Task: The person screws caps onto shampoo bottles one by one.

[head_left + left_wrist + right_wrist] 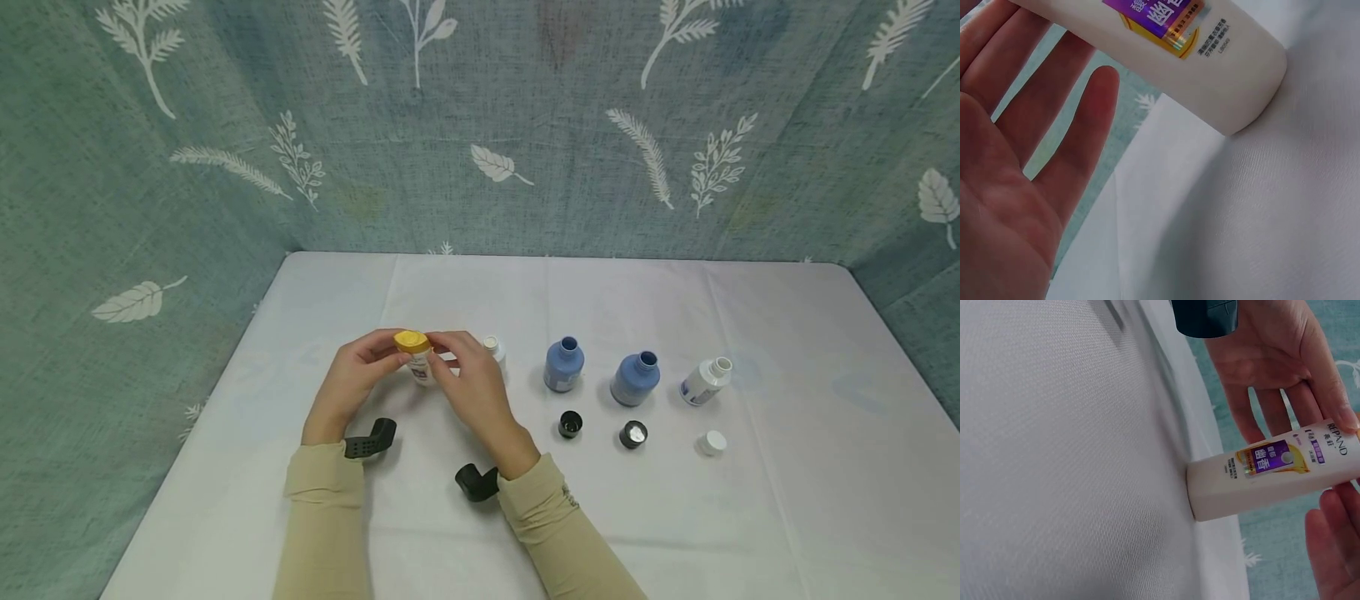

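A white bottle (421, 371) with a yellow cap (411, 341) and a purple label (1270, 456) is held between both hands, slightly tilted, its base at the tabletop. My left hand (348, 379) pinches it near the top, thumb just under the cap; its other fingers (1082, 134) are spread beside the body. From the other side my right hand (476, 387) pinches around the cap's lower edge, and whether its fingertips lie on the cap or the shoulder cannot be told. The right wrist view cuts off most of the cap.
Behind my right hand a white bottle (491, 343) is partly hidden. Rightward stand two uncapped blue bottles (562, 371) and an uncapped white bottle (703, 383). Nearer lie two black caps (570, 424) and a white cap (712, 442). A patterned green cloth (480, 200) hangs behind the white table (795, 517).
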`<act>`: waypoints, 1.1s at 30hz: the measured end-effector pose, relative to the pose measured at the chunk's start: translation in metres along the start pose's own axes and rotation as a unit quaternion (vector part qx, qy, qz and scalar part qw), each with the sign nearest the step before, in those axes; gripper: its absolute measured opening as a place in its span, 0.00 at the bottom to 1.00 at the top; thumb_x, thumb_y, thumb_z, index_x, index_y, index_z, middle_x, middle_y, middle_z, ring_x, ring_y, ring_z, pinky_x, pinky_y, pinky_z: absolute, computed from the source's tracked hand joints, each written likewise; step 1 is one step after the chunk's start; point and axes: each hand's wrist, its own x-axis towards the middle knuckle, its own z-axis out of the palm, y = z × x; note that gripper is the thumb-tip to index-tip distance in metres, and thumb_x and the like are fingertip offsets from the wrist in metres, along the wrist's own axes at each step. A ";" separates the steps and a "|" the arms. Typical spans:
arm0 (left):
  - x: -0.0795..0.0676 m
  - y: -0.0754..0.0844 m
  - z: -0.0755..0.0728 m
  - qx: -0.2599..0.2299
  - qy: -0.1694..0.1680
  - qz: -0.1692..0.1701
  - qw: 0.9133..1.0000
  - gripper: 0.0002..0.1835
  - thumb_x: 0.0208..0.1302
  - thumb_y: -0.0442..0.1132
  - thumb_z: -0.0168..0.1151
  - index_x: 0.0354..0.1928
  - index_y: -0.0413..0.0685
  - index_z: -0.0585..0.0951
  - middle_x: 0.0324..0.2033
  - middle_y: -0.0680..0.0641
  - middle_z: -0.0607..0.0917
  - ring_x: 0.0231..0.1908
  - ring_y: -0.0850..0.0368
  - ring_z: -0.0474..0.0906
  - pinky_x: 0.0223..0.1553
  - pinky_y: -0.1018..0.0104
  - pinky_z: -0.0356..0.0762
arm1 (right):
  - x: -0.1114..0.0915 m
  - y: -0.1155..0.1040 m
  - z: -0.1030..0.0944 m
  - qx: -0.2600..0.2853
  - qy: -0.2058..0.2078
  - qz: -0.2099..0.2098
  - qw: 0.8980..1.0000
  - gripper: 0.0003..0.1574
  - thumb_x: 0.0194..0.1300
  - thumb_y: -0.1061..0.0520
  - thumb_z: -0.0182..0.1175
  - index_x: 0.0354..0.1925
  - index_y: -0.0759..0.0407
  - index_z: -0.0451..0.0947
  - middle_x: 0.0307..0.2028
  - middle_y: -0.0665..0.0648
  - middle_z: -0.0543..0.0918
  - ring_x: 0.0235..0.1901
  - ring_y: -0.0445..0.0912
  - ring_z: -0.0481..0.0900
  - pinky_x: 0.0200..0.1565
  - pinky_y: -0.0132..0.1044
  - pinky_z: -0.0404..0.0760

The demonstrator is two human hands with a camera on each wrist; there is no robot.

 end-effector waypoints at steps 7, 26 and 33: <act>-0.004 0.013 0.001 -0.003 0.016 -0.010 1.000 0.23 0.55 0.45 0.63 0.51 0.45 0.75 0.48 0.46 0.78 0.50 0.55 0.72 0.51 0.57 0.69 | 0.000 -0.001 0.001 0.007 -0.019 0.013 1.000 0.19 0.62 0.56 0.55 0.53 0.52 0.72 0.47 0.46 0.74 0.46 0.41 0.73 0.41 0.26 0.74; 0.004 -0.007 0.000 -0.017 0.021 0.000 1.000 0.23 0.55 0.46 0.63 0.53 0.50 0.75 0.50 0.49 0.77 0.51 0.56 0.71 0.52 0.57 0.68 | 0.001 -0.003 0.000 0.002 -0.035 0.039 0.999 0.22 0.63 0.55 0.52 0.56 0.51 0.68 0.49 0.46 0.73 0.48 0.40 0.72 0.42 0.26 0.73; 0.008 -0.021 -0.001 0.002 0.026 0.012 1.000 0.23 0.54 0.48 0.63 0.54 0.54 0.74 0.50 0.49 0.77 0.51 0.54 0.71 0.51 0.55 0.68 | 0.002 -0.008 -0.002 0.006 -0.018 0.034 0.999 0.26 0.63 0.55 0.52 0.60 0.51 0.63 0.49 0.48 0.72 0.49 0.38 0.71 0.43 0.27 0.73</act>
